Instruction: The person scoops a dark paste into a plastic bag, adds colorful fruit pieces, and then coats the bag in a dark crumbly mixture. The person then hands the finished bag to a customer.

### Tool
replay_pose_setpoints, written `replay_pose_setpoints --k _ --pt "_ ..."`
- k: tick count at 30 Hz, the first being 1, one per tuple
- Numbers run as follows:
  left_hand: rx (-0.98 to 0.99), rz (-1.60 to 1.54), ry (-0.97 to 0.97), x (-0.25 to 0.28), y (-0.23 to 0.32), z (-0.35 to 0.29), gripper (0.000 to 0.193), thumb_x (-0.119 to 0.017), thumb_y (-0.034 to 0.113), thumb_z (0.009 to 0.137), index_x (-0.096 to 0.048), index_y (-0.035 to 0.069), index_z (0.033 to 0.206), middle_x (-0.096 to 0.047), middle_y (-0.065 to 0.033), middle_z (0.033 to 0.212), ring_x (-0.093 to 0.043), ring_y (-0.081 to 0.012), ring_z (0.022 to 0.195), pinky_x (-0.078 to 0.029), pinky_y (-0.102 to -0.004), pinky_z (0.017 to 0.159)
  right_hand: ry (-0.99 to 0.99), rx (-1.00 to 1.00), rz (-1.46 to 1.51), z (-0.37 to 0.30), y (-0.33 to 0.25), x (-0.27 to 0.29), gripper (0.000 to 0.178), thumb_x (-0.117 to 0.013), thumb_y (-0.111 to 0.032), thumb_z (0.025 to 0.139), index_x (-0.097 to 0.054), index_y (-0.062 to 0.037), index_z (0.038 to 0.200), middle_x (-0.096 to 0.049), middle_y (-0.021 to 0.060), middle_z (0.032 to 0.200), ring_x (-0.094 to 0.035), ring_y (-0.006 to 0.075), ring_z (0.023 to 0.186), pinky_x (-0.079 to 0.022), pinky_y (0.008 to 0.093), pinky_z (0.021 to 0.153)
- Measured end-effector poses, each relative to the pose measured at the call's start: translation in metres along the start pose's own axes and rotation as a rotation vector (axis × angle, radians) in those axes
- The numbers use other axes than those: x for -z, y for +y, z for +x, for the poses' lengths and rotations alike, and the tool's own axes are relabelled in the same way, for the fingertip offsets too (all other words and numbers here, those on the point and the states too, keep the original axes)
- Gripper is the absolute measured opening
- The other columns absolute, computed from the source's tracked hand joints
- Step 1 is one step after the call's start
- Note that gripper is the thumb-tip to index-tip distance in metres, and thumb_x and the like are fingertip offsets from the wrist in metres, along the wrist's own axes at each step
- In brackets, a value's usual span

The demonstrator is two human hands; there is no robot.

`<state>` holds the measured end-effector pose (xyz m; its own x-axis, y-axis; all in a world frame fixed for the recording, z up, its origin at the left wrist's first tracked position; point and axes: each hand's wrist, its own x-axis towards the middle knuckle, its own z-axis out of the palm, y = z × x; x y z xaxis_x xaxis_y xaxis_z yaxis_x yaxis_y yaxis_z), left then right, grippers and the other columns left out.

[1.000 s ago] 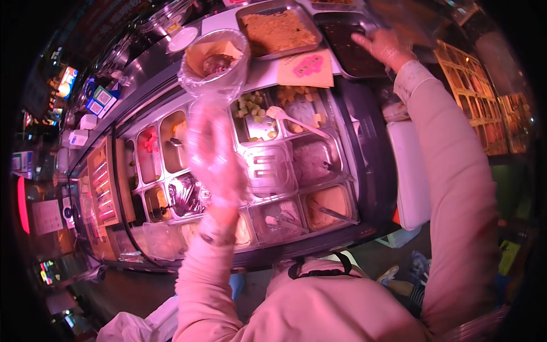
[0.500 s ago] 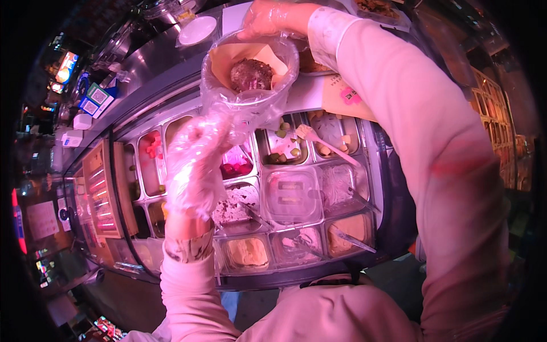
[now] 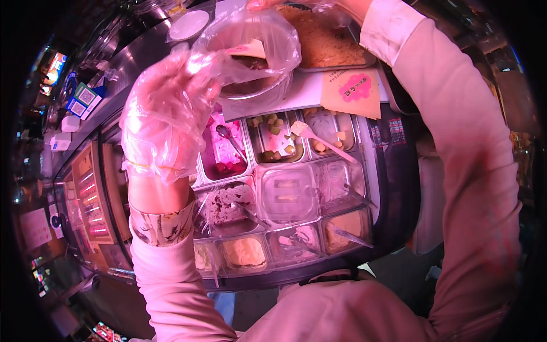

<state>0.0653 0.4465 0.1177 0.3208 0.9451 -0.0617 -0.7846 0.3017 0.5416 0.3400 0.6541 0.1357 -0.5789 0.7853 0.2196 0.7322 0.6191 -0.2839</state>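
Observation:
A thin clear plastic bag (image 3: 228,62) lines or wraps a round container (image 3: 250,101) at the far side of the counter. Inside, a tan paper piece (image 3: 250,48) and a dark brown lump (image 3: 249,62) show through it. My left hand (image 3: 168,111), in a loose clear plastic glove, pinches the bag's near-left edge and draws it taut across the opening. At the far rim my right hand (image 3: 336,7), also gloved, has its fingers closed at the bag's upper edge. The top of the picture cuts part of that hand off.
Metal wells (image 3: 276,139) with fruit pieces and clear-lidded tubs (image 3: 288,194) fill the counter near me. A pink spatula (image 3: 325,142) lies across two wells. Beyond stand a tray of brown crumbs (image 3: 325,40), a printed paper bag (image 3: 350,91) and a white plate (image 3: 189,25).
My left hand has moved left and away from me, pulling the bag's edge partly over the dark lump. My right hand has shifted right, uncovering the crumb tray.

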Motion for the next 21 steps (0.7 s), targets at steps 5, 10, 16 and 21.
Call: replay_pose_setpoints --k 5,10,16,21 --pt "0.075 -0.165 0.01 0.018 -0.004 -0.014 0.025 -0.063 0.013 0.101 -0.064 -0.005 0.117 -0.068 -0.0279 0.126 -0.07 -0.0338 0.103 -0.058 -0.0442 0.098 -0.09 -0.084 0.099 0.003 -0.022 -0.015 0.014 -0.074 -0.008 0.079 -0.079 -0.0092 0.093 -0.075 0.0124 0.083 -0.073 0.0247 0.076 -0.058 0.0431 0.071" --pt "-0.062 0.012 0.096 -0.022 -0.006 -0.042 0.03 -0.058 0.017 0.105 -0.061 -0.005 0.125 -0.066 -0.0271 0.131 -0.069 -0.0333 0.107 -0.058 -0.0463 0.1 -0.067 -0.208 0.182 -0.001 -0.034 -0.014 0.019 -0.072 -0.005 0.081 -0.078 -0.0076 0.099 -0.075 0.0127 0.085 -0.072 0.0232 0.074 -0.057 0.0427 0.067" --pt "-0.022 -0.077 -0.02 -0.035 0.011 -0.027 0.039 -0.053 0.022 0.109 -0.056 -0.005 0.136 -0.061 -0.0276 0.14 -0.068 -0.0327 0.112 -0.057 -0.0486 0.105 0.11 -0.283 0.891 0.04 -0.046 -0.02 0.01 -0.073 0.002 0.085 -0.077 -0.0021 0.094 -0.071 0.0143 0.078 -0.067 0.0238 0.061 -0.052 0.0411 0.051" --pt "-0.191 0.234 0.076 -0.096 -0.015 0.013 0.058 -0.071 0.044 0.098 -0.063 -0.003 0.13 -0.072 -0.0194 0.122 -0.069 -0.034 0.11 -0.054 -0.0462 0.102 0.23 -0.341 0.956 0.007 -0.081 0.053 0.01 -0.078 0.005 0.079 -0.078 0.0021 0.088 -0.073 0.0167 0.078 -0.069 0.0255 0.068 -0.055 0.0396 0.057"
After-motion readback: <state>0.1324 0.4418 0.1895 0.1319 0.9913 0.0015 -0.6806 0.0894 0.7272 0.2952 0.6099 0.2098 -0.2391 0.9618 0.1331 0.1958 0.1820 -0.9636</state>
